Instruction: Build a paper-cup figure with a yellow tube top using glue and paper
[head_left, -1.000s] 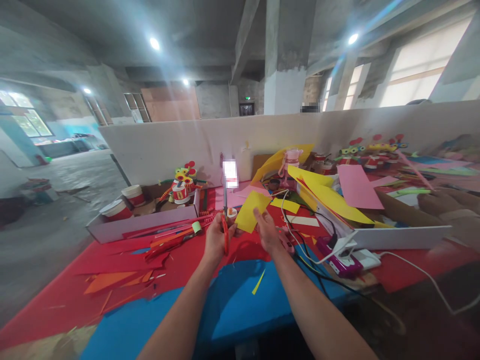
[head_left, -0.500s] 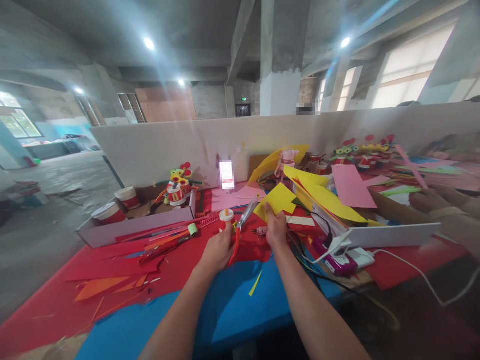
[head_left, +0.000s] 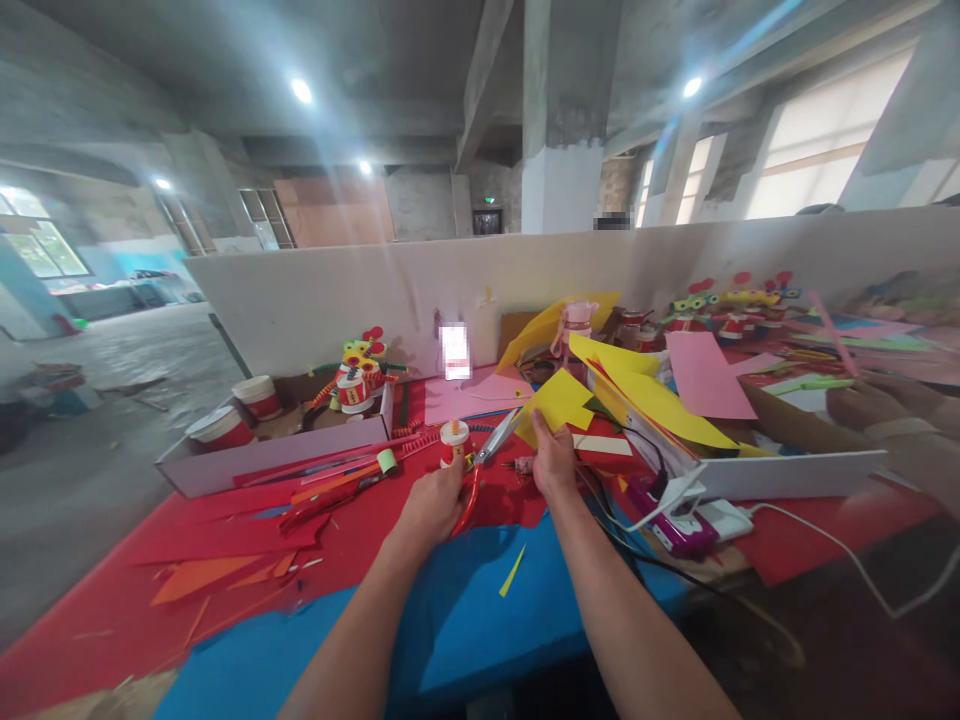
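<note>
My left hand grips the red-handled scissors, whose metal blades point up and right and reach the left edge of a piece of yellow paper. That paper is pinched in my right hand, with the thumb on top. Behind the scissors stands a red and white paper cup. On the blue sheet below my hands lies a thin yellow paper strip.
At left, a box holds paper cups and a cup figure. Another box with coloured paper stands right, beside a purple power strip with cables. Another person's hand is at far right. A lit phone stands behind.
The scissor blades have closed somewhat and sit at the yellow paper's left edge. Both hands stay in nearly the same place. At far right, the other person's hand has shifted slightly.
</note>
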